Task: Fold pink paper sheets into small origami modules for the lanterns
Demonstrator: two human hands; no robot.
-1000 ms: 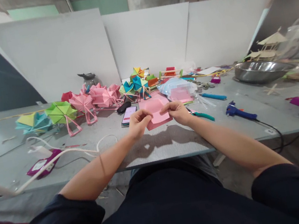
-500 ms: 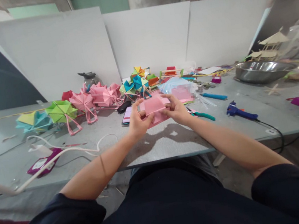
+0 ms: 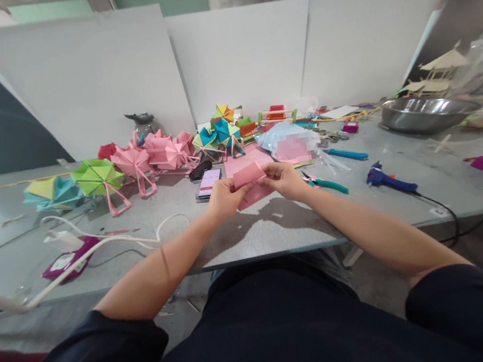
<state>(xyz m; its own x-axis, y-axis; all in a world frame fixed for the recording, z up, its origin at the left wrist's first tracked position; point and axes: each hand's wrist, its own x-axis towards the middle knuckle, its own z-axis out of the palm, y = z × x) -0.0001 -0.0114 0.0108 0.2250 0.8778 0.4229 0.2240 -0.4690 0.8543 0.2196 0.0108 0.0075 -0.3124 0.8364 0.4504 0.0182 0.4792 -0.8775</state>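
Note:
Between my two hands is a piece of folded pink paper (image 3: 248,174), held a little above the table with a flap bent over along its top. My left hand (image 3: 225,199) pinches its left end, thumb in front. At the right end my right hand (image 3: 285,180) grips it between thumb and fingers. Behind it, more pink paper (image 3: 238,162) lies flat on the table. A phone (image 3: 210,183) with a lit screen lies just left of the paper, and pliers with green handles (image 3: 327,184) lie right of my right hand.
Pink and green folded-paper models (image 3: 97,178) stand along the back left. A blue glue gun (image 3: 390,179) and a steel bowl (image 3: 430,113) are on the right. A purple power strip (image 3: 70,260) with a white cable lies front left. White panels (image 3: 245,61) close off the back.
The pink paper's upper panel has been tipped and folded down, so it looks narrower. My hands have lowered slightly and their fingers have closed in, uncovering the phone and the paper behind.

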